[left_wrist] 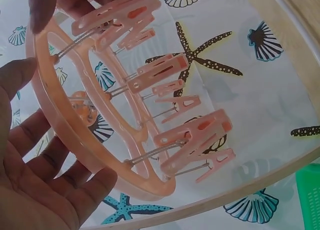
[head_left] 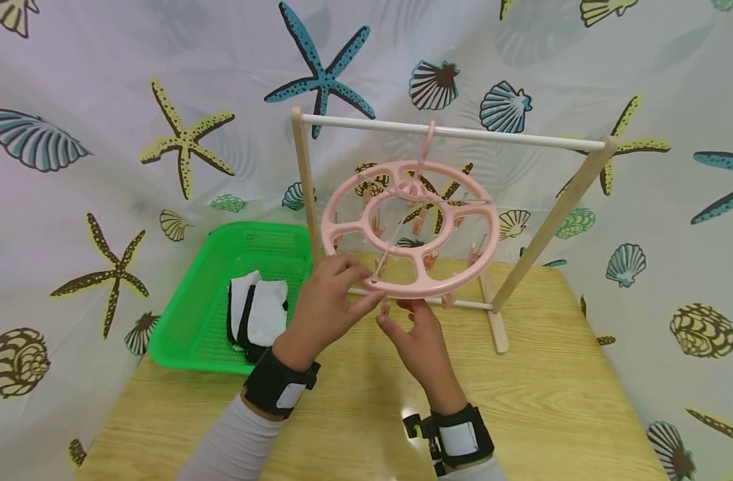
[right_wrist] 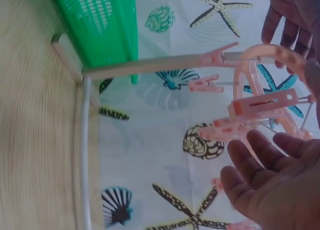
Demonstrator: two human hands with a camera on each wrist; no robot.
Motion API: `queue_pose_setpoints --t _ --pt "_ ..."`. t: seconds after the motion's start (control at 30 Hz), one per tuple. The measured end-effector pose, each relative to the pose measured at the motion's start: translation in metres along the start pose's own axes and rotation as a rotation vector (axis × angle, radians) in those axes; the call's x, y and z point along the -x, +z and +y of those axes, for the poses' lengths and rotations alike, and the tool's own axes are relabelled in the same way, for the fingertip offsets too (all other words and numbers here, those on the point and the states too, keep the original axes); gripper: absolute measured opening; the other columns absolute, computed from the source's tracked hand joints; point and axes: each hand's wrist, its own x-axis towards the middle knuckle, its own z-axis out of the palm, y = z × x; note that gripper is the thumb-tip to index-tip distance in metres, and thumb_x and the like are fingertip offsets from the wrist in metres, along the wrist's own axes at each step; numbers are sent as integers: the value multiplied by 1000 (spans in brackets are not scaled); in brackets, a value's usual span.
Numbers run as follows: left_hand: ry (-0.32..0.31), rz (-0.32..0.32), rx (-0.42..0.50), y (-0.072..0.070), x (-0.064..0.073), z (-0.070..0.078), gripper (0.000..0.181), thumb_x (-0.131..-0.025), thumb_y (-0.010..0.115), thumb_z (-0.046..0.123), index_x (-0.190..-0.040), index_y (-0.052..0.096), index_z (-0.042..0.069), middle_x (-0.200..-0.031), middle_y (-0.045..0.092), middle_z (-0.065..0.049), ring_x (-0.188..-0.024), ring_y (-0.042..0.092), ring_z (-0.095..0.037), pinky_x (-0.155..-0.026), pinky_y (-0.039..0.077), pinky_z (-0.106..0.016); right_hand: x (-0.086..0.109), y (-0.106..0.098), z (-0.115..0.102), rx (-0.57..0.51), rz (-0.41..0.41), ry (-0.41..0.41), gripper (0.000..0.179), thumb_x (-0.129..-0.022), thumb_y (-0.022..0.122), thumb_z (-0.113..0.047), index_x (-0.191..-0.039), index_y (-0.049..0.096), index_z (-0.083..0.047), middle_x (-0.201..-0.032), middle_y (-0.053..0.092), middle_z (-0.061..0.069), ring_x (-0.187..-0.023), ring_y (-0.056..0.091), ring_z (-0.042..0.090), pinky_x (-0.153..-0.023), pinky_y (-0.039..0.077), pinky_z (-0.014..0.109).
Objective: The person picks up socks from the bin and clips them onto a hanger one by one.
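A pink round clip hanger (head_left: 411, 292) hangs by its hook from a white rail, with pink clothespins (left_wrist: 180, 70) dangling beneath it. My left hand (head_left: 321, 304) holds its near left rim, fingers over the top and thumb at the outer edge. Just under the near rim is my right hand (head_left: 417, 341), its thumb near a hanging clothespin (right_wrist: 265, 102). In the right wrist view those fingers are spread and relaxed beside the clothespins, gripping none. Part of the left hand's contact is hidden behind the rim.
The wooden stand (head_left: 531, 250) with its white rail (head_left: 510, 135) rises from the wood-grain table (head_left: 540, 394). Left of it, a green basket (head_left: 188, 300) holds folded white and black cloth (head_left: 266, 314). A patterned sheet (head_left: 71, 200) hangs behind.
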Motion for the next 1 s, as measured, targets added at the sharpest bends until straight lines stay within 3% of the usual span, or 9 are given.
queue_pose_setpoints --t 0.1,0.33,0.6,0.83,1.0 --pt "0 3 7 2 1 1 29 -82 84 31 -96 74 8 -95 61 -2 -92 58 -21 -74 51 -36 -6 4 1 -95 -21 40 51 -95 69 -30 -140 53 -12 -124 61 11 -117 56 32 -95 44 58" --pt "-10 -3 14 5 1 2 29 -82 84 31 -96 75 7 -95 61 -2 -93 58 -21 -78 49 -36 -8 7 1 -276 -16 105 37 -97 67 -18 -130 61 -5 -112 62 14 -107 58 28 -84 52 38" --pt "-37 -1 31 4 2 5 29 -82 83 31 -97 74 8 -96 61 -2 -94 57 -21 -77 50 -36 -1 -2 -35 -291 13 114 27 -94 67 -2 -118 58 7 -95 58 13 -91 57 21 -76 50 27" --pt "-44 -3 26 2 1 11 28 -82 84 29 -97 75 7 -95 61 -2 -91 56 -21 -75 49 -35 4 -4 -38 -231 45 58 26 -91 71 -2 -114 60 4 -91 55 12 -86 56 23 -74 51 27" --pt "-45 -11 20 3 1 13 29 -82 83 30 -98 75 7 -95 61 -2 -91 56 -21 -75 49 -34 8 -4 -33 -229 80 30 22 -90 71 -2 -105 59 9 -89 55 12 -84 55 20 -73 52 24"
